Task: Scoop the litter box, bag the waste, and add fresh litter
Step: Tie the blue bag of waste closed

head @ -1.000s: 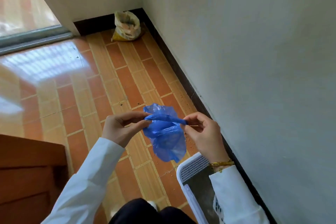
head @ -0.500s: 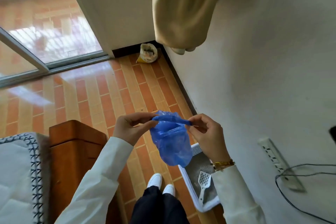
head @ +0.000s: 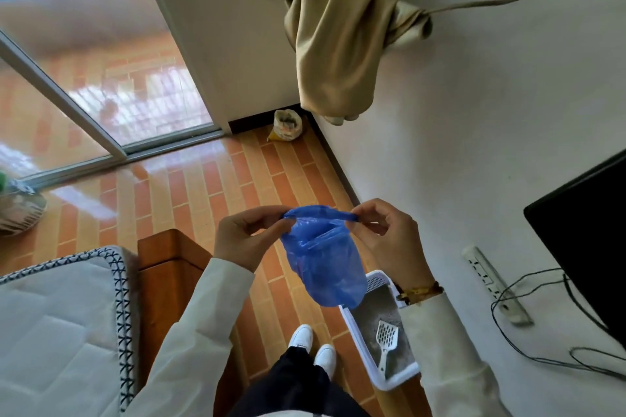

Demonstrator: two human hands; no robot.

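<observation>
Left hand (head: pixel 245 237) and right hand (head: pixel 386 234) pinch the rim of a thin blue plastic bag (head: pixel 321 261) (hanging open); white plastic litter box (head: pixel 382 379) holds a white slotted scoop (head: pixel 386 337)

The blue bag (head: pixel 321 261) hides the litter box's (head: pixel 359 342) far corner, a sleeve (head: pixel 437 342) its wall side (the sack (head: pixel 287 125) in the corner is too small to read).

A translucent blue plastic bag (head: pixel 321 264) is held by its rim between pinching fingertips (head: pixel 286 218), sagging below them. Beneath, a white slotted scoop (head: pixel 386 337) lies in the white litter box (head: pixel 396 381).
</observation>
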